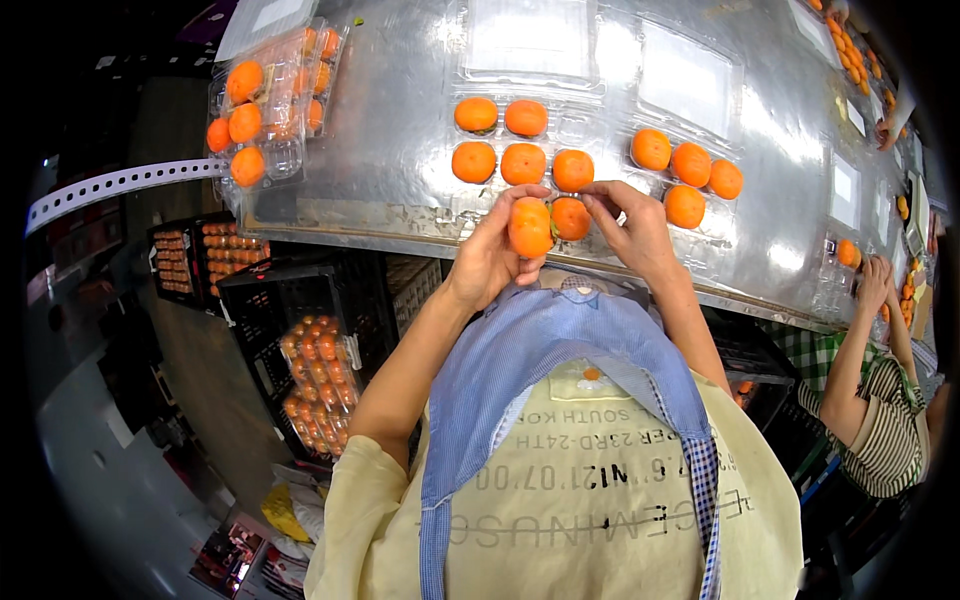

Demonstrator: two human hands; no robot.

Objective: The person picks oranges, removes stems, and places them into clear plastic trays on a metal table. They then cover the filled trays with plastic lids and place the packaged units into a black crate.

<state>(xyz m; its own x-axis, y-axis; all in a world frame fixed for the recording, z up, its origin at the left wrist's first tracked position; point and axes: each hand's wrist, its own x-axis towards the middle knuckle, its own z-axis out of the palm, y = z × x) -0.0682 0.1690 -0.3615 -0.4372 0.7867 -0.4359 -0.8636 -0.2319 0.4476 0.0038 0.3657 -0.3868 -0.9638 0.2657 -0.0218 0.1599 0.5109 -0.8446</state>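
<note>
Far left: black crates [300,300] below the table edge hold packed orange fruit; two stacked clear packs [265,100] of persimmons sit on the steel table [380,150] at its left corner
Left hand [490,250]: closed around one persimmon [530,228], held upright at the near table edge, fingers wrapped behind it
Right hand [635,230]: fingertips pinch a second persimmon [572,218], touching the first one, just beside the left hand
Open tray [520,150]: clear clamshell directly beyond both hands; five fruit seated in two rows, with the near row apparently unfilled
Progress (judged): tray partly filled; the two held fruit are not yet seated, so the near pockets and the lid closing look left to do
Fruit vs hands: both held persimmons hover just short of the tray's near row, between the palms
Next tray [690,170]: four persimmons, to the right, lid open
Far right: another person's hands [875,285] work at the same table, well apart
</note>
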